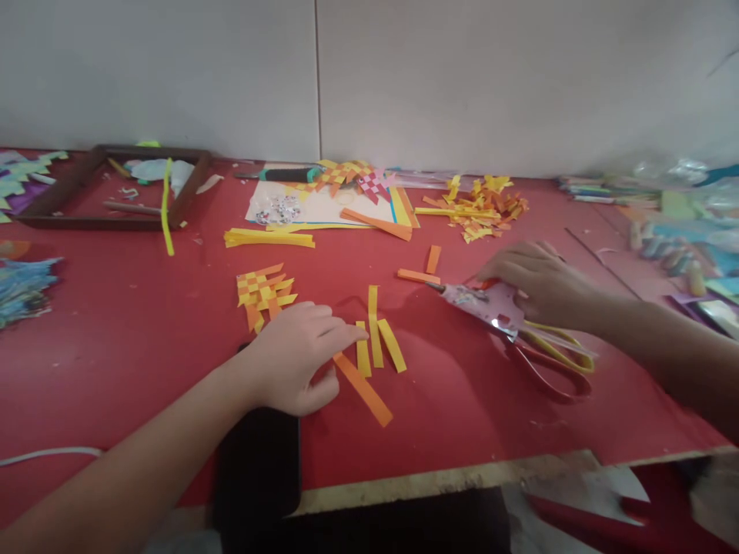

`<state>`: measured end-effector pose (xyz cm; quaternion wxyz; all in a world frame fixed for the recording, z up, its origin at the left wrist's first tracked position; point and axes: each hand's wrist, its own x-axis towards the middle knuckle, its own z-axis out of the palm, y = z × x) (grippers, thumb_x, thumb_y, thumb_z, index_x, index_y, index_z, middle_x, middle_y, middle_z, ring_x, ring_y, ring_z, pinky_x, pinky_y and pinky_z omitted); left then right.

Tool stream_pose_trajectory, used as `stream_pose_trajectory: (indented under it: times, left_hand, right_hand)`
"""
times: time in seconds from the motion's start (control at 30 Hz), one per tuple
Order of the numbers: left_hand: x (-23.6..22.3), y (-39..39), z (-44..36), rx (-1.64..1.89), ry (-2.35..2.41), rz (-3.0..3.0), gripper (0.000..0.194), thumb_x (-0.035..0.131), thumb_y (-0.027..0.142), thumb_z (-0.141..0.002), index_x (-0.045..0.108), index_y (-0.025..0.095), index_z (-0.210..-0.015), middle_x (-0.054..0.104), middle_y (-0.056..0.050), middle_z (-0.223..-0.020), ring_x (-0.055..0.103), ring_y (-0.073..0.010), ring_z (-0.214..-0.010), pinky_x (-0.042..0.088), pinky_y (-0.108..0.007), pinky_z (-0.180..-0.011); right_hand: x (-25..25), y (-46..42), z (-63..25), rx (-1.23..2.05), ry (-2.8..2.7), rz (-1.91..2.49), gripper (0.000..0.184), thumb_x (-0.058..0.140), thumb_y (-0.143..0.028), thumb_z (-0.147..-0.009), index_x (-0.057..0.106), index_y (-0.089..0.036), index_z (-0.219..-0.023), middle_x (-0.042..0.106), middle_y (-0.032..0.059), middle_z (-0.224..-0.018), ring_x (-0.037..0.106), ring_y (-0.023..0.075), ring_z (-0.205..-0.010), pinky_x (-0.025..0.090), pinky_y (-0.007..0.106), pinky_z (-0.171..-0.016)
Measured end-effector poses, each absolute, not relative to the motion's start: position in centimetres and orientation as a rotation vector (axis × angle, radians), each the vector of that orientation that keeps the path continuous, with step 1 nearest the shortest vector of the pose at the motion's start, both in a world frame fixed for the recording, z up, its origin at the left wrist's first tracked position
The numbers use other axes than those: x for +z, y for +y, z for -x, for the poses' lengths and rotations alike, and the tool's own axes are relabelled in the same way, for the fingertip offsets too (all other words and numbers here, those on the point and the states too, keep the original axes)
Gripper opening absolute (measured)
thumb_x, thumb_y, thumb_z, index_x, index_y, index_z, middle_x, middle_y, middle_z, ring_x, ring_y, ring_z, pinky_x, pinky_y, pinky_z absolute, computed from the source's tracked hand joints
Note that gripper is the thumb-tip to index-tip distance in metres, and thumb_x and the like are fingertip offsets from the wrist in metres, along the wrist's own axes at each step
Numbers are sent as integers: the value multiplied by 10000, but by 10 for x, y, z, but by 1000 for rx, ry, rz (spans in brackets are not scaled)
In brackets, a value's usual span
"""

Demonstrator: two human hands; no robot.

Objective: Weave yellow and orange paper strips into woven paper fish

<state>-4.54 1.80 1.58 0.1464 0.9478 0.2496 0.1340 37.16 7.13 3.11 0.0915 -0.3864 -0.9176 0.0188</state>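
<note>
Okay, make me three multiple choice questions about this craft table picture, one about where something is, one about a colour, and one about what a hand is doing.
1. Where does the woven paper piece lie?
A. just beyond the left hand
B. under the scissors
C. inside the wooden frame

2. What colour is the table top?
A. blue
B. red
C. white

3. What is the right hand doing?
A. resting on the scissors
B. holding a cup in the air
C. pressing on the wall

Answers:
1. A, the orange and yellow weave sits on the table just past the left hand.
2. B, the bare surface around the paper strips is red.
3. A, the hand lies over the scissors, which lie flat on the table.
</note>
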Motion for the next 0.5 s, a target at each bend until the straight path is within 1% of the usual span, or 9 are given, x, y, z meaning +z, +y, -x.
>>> stream_pose_trajectory:
  times: [0.07,0.13,0.23,0.33,0.4,0.43,0.5]
  left_hand:
    - [15,18,47,453,689,-2705,461,480,246,-750,604,146,-1183,720,-106,-1013,587,-256,-816,447,-407,-707]
    - [14,18,48,537,666,-2673,408,448,271,-788,575,149,-1155,709,-113,-1045,578,-259,-830,448,-422,-730]
    - [13,17,46,627,715,-2569,295,373,237,-864,554,167,-1086,682,-92,-981,551,-243,-809,447,-425,-750]
    - [14,15,42,613,854,-2460,219,342,181,-913,548,194,-986,644,-50,-875,528,-213,-766,441,-382,-715]
    - [15,13,40,612,929,-2402,194,364,155,-917,549,201,-952,624,-31,-836,538,-196,-761,442,-345,-687]
    - [14,13,39,618,944,-2369,186,384,147,-911,555,202,-960,628,-28,-849,556,-189,-778,452,-330,-689]
    - [13,13,37,642,959,-2290,198,423,144,-897,574,205,-1009,644,-23,-895,595,-172,-810,481,-302,-707]
  right_hand:
    - [24,81,-396,43,-2702,1244,500,530,28,-597,716,-233,-981,724,150,-930,606,276,-937,405,485,-841]
    - [18,89,-413,57,-2732,1277,478,532,32,-602,721,-215,-964,729,160,-912,609,268,-896,414,480,-822]
    - [13,95,-424,101,-2781,1272,410,509,25,-650,728,-206,-907,725,153,-856,617,233,-839,435,436,-787]
    - [15,94,-420,114,-2825,1269,403,503,34,-716,740,-213,-929,718,145,-886,612,223,-847,441,402,-773]
    - [19,87,-407,48,-2801,1311,425,501,67,-717,733,-209,-942,703,146,-923,594,236,-874,431,409,-778]
    - [23,82,-397,-1,-2773,1340,420,499,80,-713,722,-203,-929,690,147,-924,582,243,-877,424,417,-780]
    - [30,66,-365,-177,-2608,1446,321,496,78,-748,661,-181,-841,656,152,-863,567,256,-857,415,434,-775]
